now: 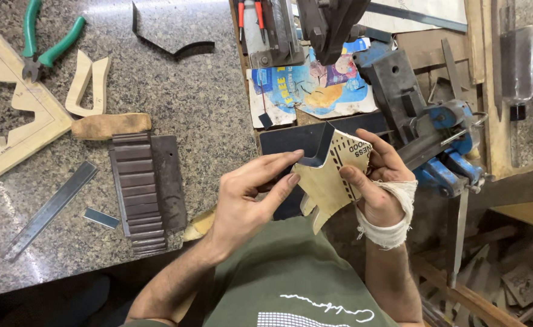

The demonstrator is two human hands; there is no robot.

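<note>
My left hand (251,194) and my right hand (378,188) together hold a thin plywood cut-out (330,181) in front of my chest. A bent dark metal strip (319,148) sits against the cut-out's upper edge, pinched by the fingers of my left hand. My right hand, wrapped in white cloth at the wrist, grips the right side of the plywood piece. Both hands hover just past the edge of the granite worktop (187,91).
A blue bench vise (436,133) stands right of my hands. On the granite lie a ridged dark metal block (139,194), a steel ruler (51,209), green-handled pliers (45,42), wooden cut-outs (88,85), another bent metal strip (169,45) and a wooden-handled tool (109,125).
</note>
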